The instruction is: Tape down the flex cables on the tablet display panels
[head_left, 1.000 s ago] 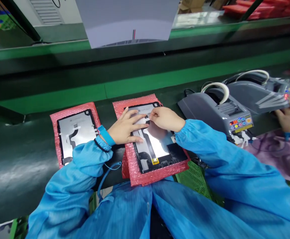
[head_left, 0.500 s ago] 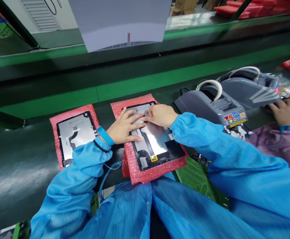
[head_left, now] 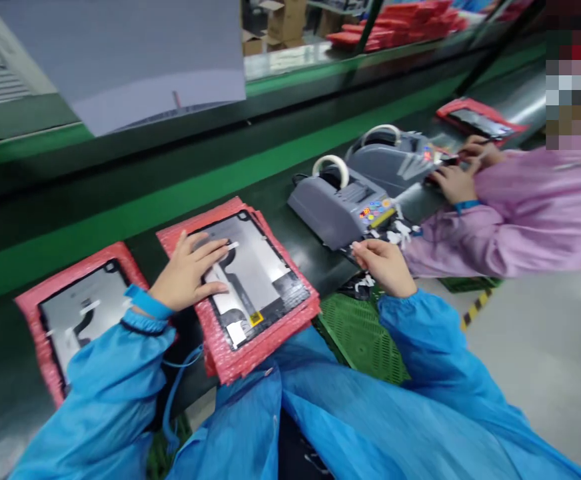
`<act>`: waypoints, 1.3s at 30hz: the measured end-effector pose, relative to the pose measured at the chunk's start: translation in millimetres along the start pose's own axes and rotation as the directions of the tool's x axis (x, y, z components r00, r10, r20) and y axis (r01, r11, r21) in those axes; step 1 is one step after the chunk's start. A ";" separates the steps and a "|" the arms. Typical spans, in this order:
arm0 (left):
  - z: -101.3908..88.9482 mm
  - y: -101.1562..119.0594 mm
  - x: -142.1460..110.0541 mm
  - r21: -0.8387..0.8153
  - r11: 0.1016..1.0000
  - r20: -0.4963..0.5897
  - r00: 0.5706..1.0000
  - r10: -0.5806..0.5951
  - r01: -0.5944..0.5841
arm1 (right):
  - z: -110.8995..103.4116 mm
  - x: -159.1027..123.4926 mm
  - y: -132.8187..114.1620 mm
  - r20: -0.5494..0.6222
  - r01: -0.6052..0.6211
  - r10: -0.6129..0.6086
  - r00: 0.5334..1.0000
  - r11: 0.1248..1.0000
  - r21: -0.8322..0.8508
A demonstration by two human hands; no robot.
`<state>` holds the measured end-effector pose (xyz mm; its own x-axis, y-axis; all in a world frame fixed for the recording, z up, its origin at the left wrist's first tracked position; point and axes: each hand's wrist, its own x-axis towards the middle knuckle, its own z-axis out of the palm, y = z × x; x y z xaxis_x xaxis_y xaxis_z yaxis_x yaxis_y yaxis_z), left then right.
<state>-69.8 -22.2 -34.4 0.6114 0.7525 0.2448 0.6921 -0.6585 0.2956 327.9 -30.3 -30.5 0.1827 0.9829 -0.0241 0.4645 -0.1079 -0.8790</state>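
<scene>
My left hand lies with fingers spread on the upper left of a tablet screen panel, back side up. The panel has a silver back, a dark ribbon cable, a yellow label and white strips of tape. Beneath it is red bubble wrap. My right hand is off the panel, in front of a grey tape dispenser, with thumb and forefinger pinched together. A whitish bit shows at these fingertips, too small to name. On the left, a second screen panel lies on red bubble wrap, partly behind my sleeve.
A second tape dispenser stands farther right, near a co-worker's hands and pink sleeve. White scraps hang by the nearer dispenser. Below the bench edge is a green crate. A blue coiled cord hangs near my left sleeve.
My right hand has left the panel and moved right, to the front of the nearer dispenser. My left hand stays on the panel. The view has turned right.
</scene>
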 end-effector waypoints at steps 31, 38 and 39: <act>-20.9 38.8 37.1 0.090 0.990 -0.140 0.986 -0.094 0.107 | -15.1 36.4 46.3 -0.409 0.043 0.135 0.902 0.917 0.397; -25.2 66.0 55.1 -0.021 0.998 -0.163 0.984 -0.070 0.067 | -15.6 -2.4 2.7 -0.343 0.222 -0.142 0.929 0.953 0.205; -24.4 73.8 60.7 -0.060 0.997 -0.157 0.986 -0.062 0.054 | -12.4 -8.5 -9.8 -0.241 0.226 -0.173 0.955 0.951 0.211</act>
<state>9.1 -24.9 24.8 0.4993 0.7845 0.3677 0.6997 -0.6154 0.3629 332.5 -39.4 -15.9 0.3029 0.9212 0.2443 0.3000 0.1512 -0.9419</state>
